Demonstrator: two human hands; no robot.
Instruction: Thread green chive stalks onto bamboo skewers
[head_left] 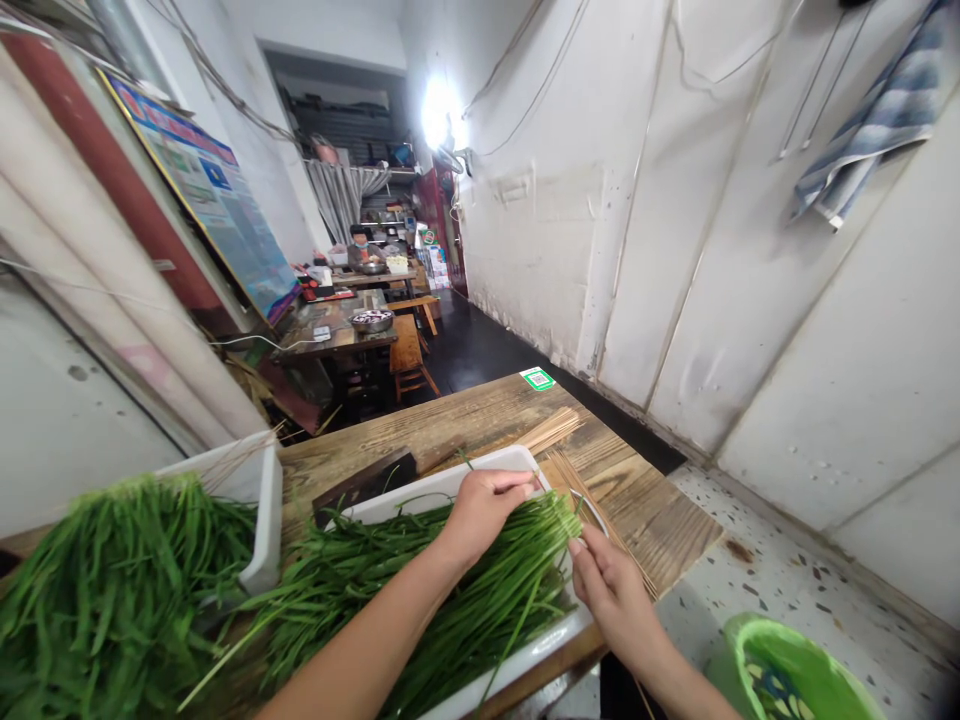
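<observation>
Garlic chives (pixel 495 620) are heaped in a white plastic tray (pixel 525 655), their pale stem ends gathered at its right end, beside the hands. By the right hand (pixel 611 580), nearly closed, the edge of these ends is pinched between thumb and fingers. The left hand (pixel 487 505) is held over the far side of the bunch, thumb and forefinger drawn together; whether anything thin is gripped there cannot be told. The step in hand is judged to be the lining up of the stem ends; for the next move, a light, steady pinch seems called for, so that the row is not scattered. Bamboo skewers (pixel 551 430) are laid on the wooden bench (pixel 660 520), just beyond the tray. To the left, more chives (pixel 127 560) are draped over a second tray (pixel 266 500). A green bucket (pixel 735 645) is seen on the floor at right, and farther back a person (pixel 358 248) is seated.
</observation>
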